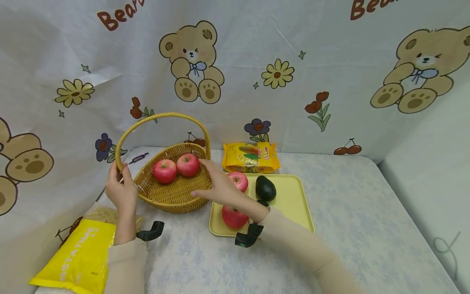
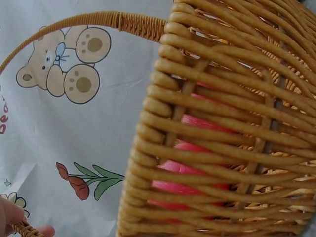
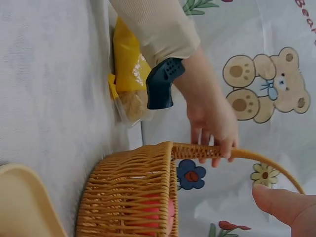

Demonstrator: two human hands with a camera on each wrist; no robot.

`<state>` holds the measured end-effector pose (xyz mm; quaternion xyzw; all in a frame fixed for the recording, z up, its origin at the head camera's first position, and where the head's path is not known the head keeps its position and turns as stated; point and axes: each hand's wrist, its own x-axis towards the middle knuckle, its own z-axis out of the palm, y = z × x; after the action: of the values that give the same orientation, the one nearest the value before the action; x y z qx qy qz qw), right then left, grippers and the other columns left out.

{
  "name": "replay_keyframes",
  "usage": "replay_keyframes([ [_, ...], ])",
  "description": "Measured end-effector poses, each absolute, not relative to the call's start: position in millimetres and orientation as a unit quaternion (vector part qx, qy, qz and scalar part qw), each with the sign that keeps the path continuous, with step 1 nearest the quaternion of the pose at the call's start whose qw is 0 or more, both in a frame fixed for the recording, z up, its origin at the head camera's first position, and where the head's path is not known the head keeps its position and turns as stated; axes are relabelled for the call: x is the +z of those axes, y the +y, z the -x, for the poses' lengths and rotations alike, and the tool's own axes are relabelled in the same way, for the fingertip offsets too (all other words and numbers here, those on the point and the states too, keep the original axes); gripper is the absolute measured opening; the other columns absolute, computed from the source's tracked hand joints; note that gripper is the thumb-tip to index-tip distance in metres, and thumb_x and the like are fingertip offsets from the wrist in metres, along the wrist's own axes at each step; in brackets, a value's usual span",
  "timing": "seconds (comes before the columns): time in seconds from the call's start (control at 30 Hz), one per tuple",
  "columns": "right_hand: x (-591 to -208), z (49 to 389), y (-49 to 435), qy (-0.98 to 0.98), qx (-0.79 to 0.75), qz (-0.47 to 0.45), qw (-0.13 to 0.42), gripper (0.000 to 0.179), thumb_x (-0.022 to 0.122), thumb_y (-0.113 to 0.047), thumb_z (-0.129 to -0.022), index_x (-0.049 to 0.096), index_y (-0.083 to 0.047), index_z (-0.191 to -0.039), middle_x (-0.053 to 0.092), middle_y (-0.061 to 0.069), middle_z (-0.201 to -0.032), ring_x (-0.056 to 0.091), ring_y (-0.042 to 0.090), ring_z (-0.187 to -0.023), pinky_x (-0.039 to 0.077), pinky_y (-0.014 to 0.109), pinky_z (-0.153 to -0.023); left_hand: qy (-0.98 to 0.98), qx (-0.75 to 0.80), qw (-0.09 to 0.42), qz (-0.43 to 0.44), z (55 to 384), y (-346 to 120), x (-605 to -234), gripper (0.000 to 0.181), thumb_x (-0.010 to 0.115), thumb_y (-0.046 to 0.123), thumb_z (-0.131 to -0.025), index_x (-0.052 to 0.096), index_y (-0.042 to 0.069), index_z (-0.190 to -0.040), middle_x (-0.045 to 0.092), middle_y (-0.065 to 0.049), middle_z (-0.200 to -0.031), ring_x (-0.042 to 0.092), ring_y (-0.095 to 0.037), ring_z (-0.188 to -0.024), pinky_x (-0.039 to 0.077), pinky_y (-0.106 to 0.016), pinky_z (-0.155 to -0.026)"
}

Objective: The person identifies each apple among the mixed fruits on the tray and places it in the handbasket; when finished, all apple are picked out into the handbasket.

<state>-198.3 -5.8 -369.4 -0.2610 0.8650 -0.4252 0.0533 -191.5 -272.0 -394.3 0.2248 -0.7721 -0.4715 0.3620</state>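
My left hand (image 1: 123, 192) grips the left side of the tall handle (image 1: 172, 115) of a wicker basket (image 1: 176, 206). Its fingers wrap the handle in the right wrist view too. Inside the basket two red apples, a left apple (image 1: 165, 171) and a right apple (image 1: 188, 165), lie side by side. Over the basket's right rim reaches my right hand (image 1: 220, 185), thumb and fingers spread apart. Its fingertips are close to the right apple; whether they touch it I cannot tell. Through the weave in the left wrist view shows red apple skin (image 2: 190, 182).
Right of the basket lies a yellow tray (image 1: 290, 204) with an avocado (image 1: 265, 188) and two apples (image 1: 235, 217), partly behind my right arm. A yellow snack packet (image 1: 251, 157) stands behind it. A yellow pasta bag (image 1: 82, 253) lies at the left.
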Motion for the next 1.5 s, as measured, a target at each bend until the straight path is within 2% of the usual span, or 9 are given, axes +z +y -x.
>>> replay_keyframes([
  [0.13, -365.3, 186.8, 22.0, 0.861, -0.437, 0.254, 0.054, 0.09, 0.079, -0.036, -0.081, 0.028, -0.021, -0.154, 0.03, 0.004, -0.158, 0.032, 0.027, -0.143, 0.033, 0.054, -0.112, -0.772, -0.472, 0.362, -0.224, 191.5, -272.7, -394.7, 0.038, 0.045, 0.029, -0.103, 0.058, 0.013, -0.135, 0.066, -0.008, -0.126, 0.06, -0.022, -0.111, 0.05, -0.033, -0.094],
  [0.37, -360.6, 172.2, 66.5, 0.855, -0.464, 0.229, 0.028, 0.087, 0.081, -0.032, -0.078, 0.035, -0.017, -0.15, 0.04, 0.004, -0.151, 0.045, 0.028, -0.133, 0.04, 0.053, -0.106, -0.771, -0.474, 0.365, -0.22, 194.2, -272.3, -394.0, 0.037, 0.046, 0.028, -0.103, 0.059, 0.013, -0.134, 0.066, -0.007, -0.125, 0.061, -0.021, -0.108, 0.049, -0.027, -0.09],
  [0.53, -363.6, 165.2, 89.7, 0.841, -0.49, 0.229, -0.011, 0.089, 0.084, -0.028, -0.076, 0.036, -0.016, -0.15, 0.043, 0.003, -0.149, 0.044, 0.024, -0.134, 0.039, 0.049, -0.109, -0.769, -0.476, 0.365, -0.22, 196.2, -271.8, -393.4, 0.037, 0.046, 0.029, -0.103, 0.059, 0.015, -0.134, 0.066, -0.006, -0.125, 0.06, -0.019, -0.107, 0.048, -0.024, -0.086],
  [0.67, -370.0, 162.1, 102.9, 0.834, -0.505, 0.219, -0.045, 0.089, 0.085, -0.021, -0.076, 0.036, -0.014, -0.149, 0.044, 0.005, -0.149, 0.043, 0.026, -0.135, 0.041, 0.049, -0.107, -0.77, -0.477, 0.361, -0.223, 196.4, -271.5, -393.8, 0.037, 0.045, 0.029, -0.103, 0.058, 0.016, -0.135, 0.066, -0.006, -0.125, 0.06, -0.019, -0.109, 0.048, -0.025, -0.088],
  [1.13, -392.7, 162.3, 114.6, 0.817, -0.536, 0.202, -0.072, 0.086, 0.083, -0.019, -0.078, 0.035, -0.013, -0.149, 0.043, 0.01, -0.151, 0.044, 0.028, -0.136, 0.042, 0.051, -0.105, -0.771, -0.474, 0.354, -0.235, 194.3, -272.6, -397.5, 0.038, 0.044, 0.03, -0.104, 0.056, 0.018, -0.138, 0.065, -0.008, -0.128, 0.06, -0.022, -0.112, 0.049, -0.035, -0.097],
  [1.37, -401.5, 163.8, 110.7, 0.817, -0.536, 0.205, -0.061, 0.088, 0.083, -0.018, -0.078, 0.033, -0.015, -0.151, 0.04, 0.009, -0.152, 0.044, 0.029, -0.135, 0.042, 0.051, -0.105, -0.772, -0.471, 0.359, -0.233, 194.1, -273.4, -398.1, 0.037, 0.045, 0.029, -0.103, 0.057, 0.017, -0.136, 0.065, -0.007, -0.126, 0.06, -0.02, -0.109, 0.05, -0.032, -0.095],
  [1.5, -403.9, 164.1, 109.0, 0.82, -0.534, 0.198, -0.045, 0.087, 0.082, -0.019, -0.078, 0.033, -0.016, -0.15, 0.039, 0.008, -0.152, 0.043, 0.029, -0.136, 0.041, 0.051, -0.106, -0.773, -0.468, 0.362, -0.229, 193.2, -272.9, -397.7, 0.037, 0.046, 0.029, -0.103, 0.058, 0.017, -0.136, 0.066, -0.005, -0.125, 0.059, -0.014, -0.105, 0.05, -0.029, -0.092],
])
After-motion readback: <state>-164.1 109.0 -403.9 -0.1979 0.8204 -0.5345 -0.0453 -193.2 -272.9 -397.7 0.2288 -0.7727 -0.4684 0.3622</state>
